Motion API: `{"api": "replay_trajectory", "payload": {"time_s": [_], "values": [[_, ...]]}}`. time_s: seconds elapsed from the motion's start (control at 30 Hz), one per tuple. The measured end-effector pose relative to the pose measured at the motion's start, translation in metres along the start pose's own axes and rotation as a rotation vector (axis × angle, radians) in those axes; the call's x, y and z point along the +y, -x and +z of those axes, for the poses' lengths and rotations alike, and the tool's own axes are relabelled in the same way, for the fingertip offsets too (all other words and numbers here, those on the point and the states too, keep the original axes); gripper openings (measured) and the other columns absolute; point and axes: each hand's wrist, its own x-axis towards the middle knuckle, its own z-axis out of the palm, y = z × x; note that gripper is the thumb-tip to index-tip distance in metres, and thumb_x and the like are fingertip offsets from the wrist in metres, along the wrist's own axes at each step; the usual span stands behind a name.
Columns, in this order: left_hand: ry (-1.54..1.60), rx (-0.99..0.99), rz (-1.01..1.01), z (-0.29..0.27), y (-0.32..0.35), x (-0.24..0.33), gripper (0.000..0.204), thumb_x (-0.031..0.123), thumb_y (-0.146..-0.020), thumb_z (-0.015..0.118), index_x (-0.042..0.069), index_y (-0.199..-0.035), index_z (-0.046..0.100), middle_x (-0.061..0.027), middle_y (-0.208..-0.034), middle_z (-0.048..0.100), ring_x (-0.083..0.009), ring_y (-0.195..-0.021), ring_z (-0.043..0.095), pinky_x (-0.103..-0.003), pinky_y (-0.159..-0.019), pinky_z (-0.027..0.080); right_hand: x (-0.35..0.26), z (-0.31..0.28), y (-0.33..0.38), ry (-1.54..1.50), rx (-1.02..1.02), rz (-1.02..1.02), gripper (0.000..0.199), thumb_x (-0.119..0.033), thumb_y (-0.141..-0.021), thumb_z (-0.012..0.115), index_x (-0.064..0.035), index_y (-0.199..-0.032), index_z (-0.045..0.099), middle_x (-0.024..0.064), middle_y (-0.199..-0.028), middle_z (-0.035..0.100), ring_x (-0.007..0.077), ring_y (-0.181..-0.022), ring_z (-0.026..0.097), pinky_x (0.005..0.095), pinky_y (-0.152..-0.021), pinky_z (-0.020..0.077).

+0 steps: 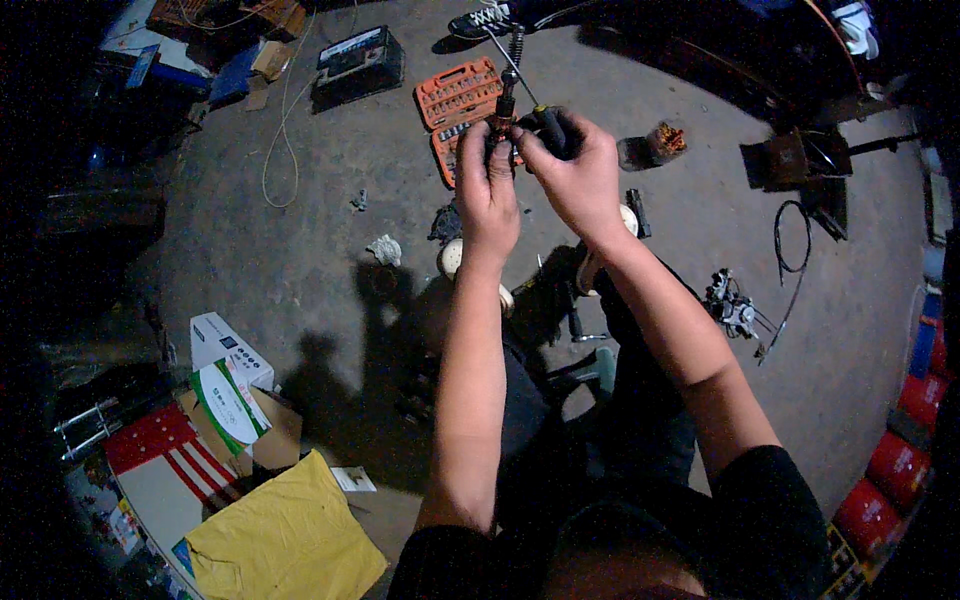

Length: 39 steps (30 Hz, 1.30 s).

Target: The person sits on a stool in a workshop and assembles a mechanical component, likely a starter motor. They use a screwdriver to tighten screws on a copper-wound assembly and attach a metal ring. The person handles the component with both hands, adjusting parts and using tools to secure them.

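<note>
In front of me, at the upper middle, my left hand [487, 195] is closed round the lower end of a dark rod-shaped metal part [506, 101]. The part stands roughly upright, with a coil spring [516, 48] at its top and a coppery band near my fingertips. My right hand [588, 180] grips a screwdriver [549, 130] by its black and yellow handle, its shaft slanting up and left behind the part. The right thumb and finger also come up against the part's lower end. Behind my hands, an orange socket set case [460, 92] lies open on the floor, partly covered.
A black battery-like box [357, 68] sits at far left of the case. To the right are a clear container of orange pieces [666, 140], a black cable [793, 240] and a metal assembly [733, 305]. Cartons [232, 350] and a yellow bag [290, 540] lie near left.
</note>
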Motion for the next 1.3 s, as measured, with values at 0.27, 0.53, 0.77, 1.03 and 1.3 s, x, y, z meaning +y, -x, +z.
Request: {"api": "replay_trajectory", "payload": {"time_s": [0.27, 0.53, 0.77, 1.03, 1.3], "values": [[0.539, 0.046, -0.277, 0.002, -0.001, 0.012, 0.034, 0.019, -0.089, 0.047, 0.000, -0.118, 0.046, -0.0061, -0.105, 0.055, -0.0144, -0.091, 0.054, -0.027, -0.080, 0.044, 0.004, -0.010, -0.004, 0.195, -0.078, -0.090, 0.017, -0.012, -0.076, 0.063, 0.0038, -0.083, 0.061, 0.0012, -0.062, 0.055, 0.0050, -0.059, 0.048, 0.0220, -0.052, 0.0406], [0.419, -0.043, -0.297, -0.003, 0.002, 0.004, 0.033, 0.017, -0.089, 0.043, 0.000, -0.117, 0.046, -0.0052, -0.104, 0.054, -0.0113, -0.092, 0.052, -0.025, -0.081, 0.043, 0.008, -0.020, -0.012, 0.116, -0.221, 0.003, 0.020, -0.014, -0.076, 0.063, 0.0040, -0.081, 0.058, 0.0009, -0.063, 0.054, 0.0053, -0.058, 0.047, 0.0226, -0.050, 0.0400], [0.661, 0.055, -0.369, -0.004, -0.006, 0.003, 0.025, 0.019, -0.090, 0.041, 0.003, -0.105, 0.052, -0.0027, -0.091, 0.055, -0.0088, -0.078, 0.050, -0.023, -0.068, 0.041, 0.010, -0.015, -0.006, -0.151, -0.155, 0.173, 0.017, -0.016, -0.081, 0.056, 0.0009, -0.083, 0.054, -0.0013, -0.065, 0.049, 0.0049, -0.058, 0.043, 0.0207, -0.049, 0.0344], [1.011, 0.038, -0.388, -0.028, -0.021, 0.008, 0.034, 0.032, -0.088, 0.039, 0.002, -0.094, 0.055, -0.0059, -0.067, 0.055, -0.0084, -0.037, 0.034, -0.020, -0.033, 0.024, 0.011, -0.005, 0.003, -0.358, -0.248, 0.316, 0.013, -0.015, -0.083, 0.053, -0.0023, -0.083, 0.052, -0.0029, -0.063, 0.045, 0.0044, -0.051, 0.037, 0.0201, -0.045, 0.0279], [1.058, 0.193, -0.461, -0.036, -0.023, -0.001, 0.031, 0.035, -0.087, 0.042, 0.007, -0.096, 0.053, -0.0063, -0.084, 0.060, -0.0106, -0.040, 0.037, -0.022, -0.036, 0.028, 0.023, -0.003, -0.006, -0.155, -0.029, 0.422, 0.024, -0.029, -0.086, 0.054, -0.0054, -0.089, 0.054, -0.0026, -0.064, 0.047, 0.0058, -0.052, 0.039, 0.0215, -0.045, 0.0290]]}}
